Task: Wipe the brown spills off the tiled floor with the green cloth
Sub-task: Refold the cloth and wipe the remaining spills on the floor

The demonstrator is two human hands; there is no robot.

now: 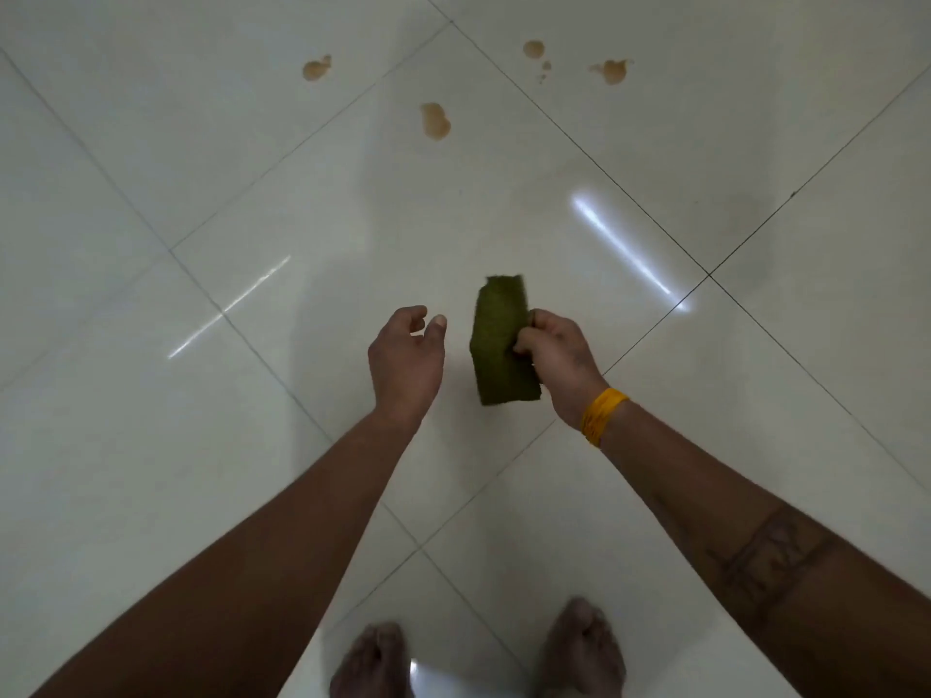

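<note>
A folded green cloth (501, 340) hangs in the air at the centre, pinched along its right edge by my right hand (556, 362). My left hand (407, 357) floats just left of the cloth, fingers loosely curled and apart, touching nothing. Several brown spills mark the white tiled floor (151, 143) far ahead: one spill at the left (316, 69), a larger spill nearer the middle (435, 121), a small spill (533, 48) and another spill at the right (611, 71). All lie well beyond both hands.
My two bare feet (370, 662) (582, 647) stand on the tiles at the bottom edge. A yellow band (599, 415) circles my right wrist. Dark grout lines cross the floor diagonally, and two bright light streaks reflect off the glossy tiles.
</note>
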